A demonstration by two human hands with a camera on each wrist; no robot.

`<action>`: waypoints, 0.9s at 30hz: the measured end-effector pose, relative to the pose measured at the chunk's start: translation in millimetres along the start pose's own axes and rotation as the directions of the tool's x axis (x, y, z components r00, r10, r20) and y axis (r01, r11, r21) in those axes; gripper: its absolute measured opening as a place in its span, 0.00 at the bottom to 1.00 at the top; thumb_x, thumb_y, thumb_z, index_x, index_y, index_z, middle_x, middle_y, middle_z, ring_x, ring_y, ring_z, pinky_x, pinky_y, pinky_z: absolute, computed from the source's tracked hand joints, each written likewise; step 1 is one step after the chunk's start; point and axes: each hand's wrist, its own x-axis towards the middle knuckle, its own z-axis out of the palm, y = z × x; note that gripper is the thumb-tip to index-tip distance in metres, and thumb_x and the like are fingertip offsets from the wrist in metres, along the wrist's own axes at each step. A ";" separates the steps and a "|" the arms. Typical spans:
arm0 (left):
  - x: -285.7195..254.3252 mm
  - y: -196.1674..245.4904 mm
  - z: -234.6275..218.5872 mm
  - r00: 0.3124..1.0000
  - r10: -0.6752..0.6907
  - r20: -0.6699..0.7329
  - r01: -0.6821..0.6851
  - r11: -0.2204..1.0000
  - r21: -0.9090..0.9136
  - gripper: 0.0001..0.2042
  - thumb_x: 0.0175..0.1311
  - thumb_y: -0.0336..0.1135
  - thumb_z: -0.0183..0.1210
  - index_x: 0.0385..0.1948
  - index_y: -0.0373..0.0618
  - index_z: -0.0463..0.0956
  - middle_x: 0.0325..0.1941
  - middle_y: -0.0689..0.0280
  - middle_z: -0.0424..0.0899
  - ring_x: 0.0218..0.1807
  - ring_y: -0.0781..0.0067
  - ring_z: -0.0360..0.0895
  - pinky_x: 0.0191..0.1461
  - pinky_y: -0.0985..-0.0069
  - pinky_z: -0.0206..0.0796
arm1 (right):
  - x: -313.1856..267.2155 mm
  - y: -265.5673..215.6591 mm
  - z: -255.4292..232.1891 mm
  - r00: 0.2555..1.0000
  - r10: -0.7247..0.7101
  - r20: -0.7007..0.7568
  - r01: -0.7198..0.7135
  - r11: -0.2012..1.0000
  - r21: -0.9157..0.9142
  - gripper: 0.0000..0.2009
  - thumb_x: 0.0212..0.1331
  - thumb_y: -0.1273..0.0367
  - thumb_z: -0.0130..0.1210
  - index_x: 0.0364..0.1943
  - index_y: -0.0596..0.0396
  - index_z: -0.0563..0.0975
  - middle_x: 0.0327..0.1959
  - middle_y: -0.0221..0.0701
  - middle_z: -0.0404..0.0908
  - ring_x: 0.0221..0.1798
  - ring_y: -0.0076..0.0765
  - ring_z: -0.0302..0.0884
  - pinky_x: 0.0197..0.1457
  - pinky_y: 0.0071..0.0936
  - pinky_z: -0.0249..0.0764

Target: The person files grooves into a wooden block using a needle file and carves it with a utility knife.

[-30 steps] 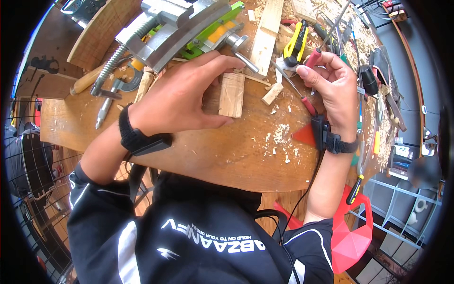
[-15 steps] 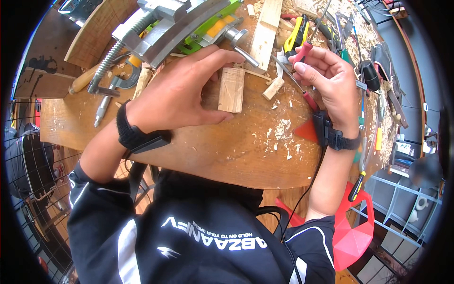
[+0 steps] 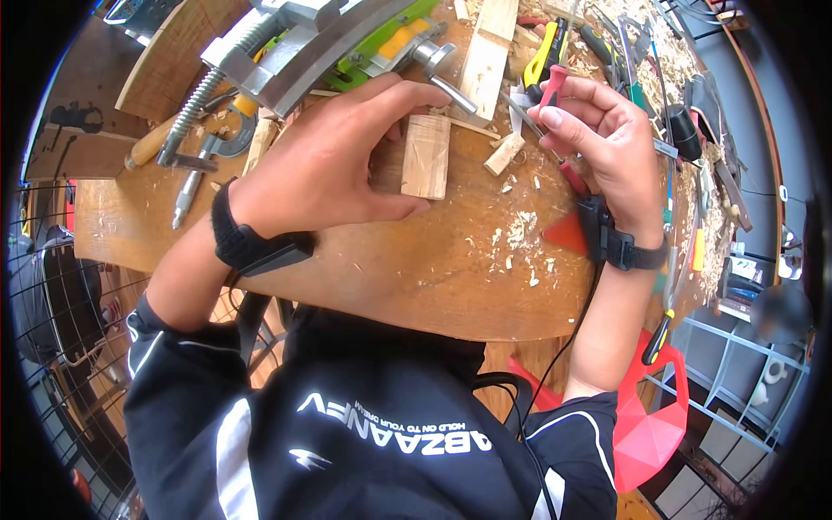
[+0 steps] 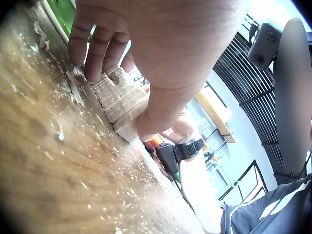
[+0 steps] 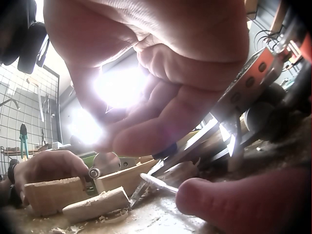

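Note:
My left hand (image 3: 308, 165) spans a rectangular wooden block (image 3: 426, 158) on the table, thumb at its near end and fingers curved round its far end. In the left wrist view the block (image 4: 119, 100) shows a rough, grooved side with a small hole, and the fingertips come down beside it. My right hand (image 3: 607, 147) is raised to the right, pinching a red handle (image 3: 552, 85) between thumb and fingers; its shaft is not visible now. Below it lies a second red-handled tool (image 3: 574, 178) with a thin metal shaft. A small wood offcut (image 3: 504, 154) lies between the hands.
A metal vise (image 3: 295, 65) with a long screw and a green-and-yellow clamp (image 3: 390, 52) stand beyond my left hand. A yellow utility knife (image 3: 546, 56), a long board (image 3: 487, 61) and wood shavings (image 3: 518, 234) lie about. A micrometer (image 3: 221, 143) rests at left.
The red-handled tool in my right hand has turned: its long shaft pointed up and away before and is now out of sight. My left hand stays round the block.

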 end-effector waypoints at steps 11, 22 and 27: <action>0.0 -0.7 1.6 1.000 0.014 -0.006 -0.014 1.000 -0.006 0.41 0.39 0.29 0.78 0.64 0.48 0.73 0.47 0.64 0.78 0.44 0.65 0.75 0.47 0.70 0.72 | -0.2 -1.1 0.6 1.000 0.013 -0.016 -0.014 0.999 -0.030 0.16 0.63 0.73 0.68 0.53 0.62 0.80 0.43 0.33 0.89 0.41 0.19 0.85 0.46 0.19 0.81; 0.4 -0.2 0.8 1.000 0.014 -0.005 -0.014 1.000 0.003 0.41 0.40 0.30 0.79 0.64 0.47 0.73 0.49 0.64 0.79 0.44 0.65 0.75 0.48 0.70 0.72 | 0.5 1.6 0.4 1.000 -0.012 0.006 0.012 1.000 0.007 0.18 0.60 0.76 0.69 0.54 0.63 0.79 0.44 0.34 0.88 0.44 0.22 0.86 0.49 0.20 0.82; 0.0 -0.3 0.7 1.000 0.010 -0.003 -0.010 1.000 0.006 0.41 0.40 0.30 0.79 0.64 0.47 0.73 0.49 0.64 0.79 0.43 0.65 0.75 0.48 0.70 0.72 | 0.1 0.5 1.1 1.000 -0.002 -0.002 0.002 1.000 -0.012 0.20 0.59 0.76 0.70 0.56 0.64 0.79 0.44 0.34 0.89 0.44 0.22 0.86 0.48 0.19 0.81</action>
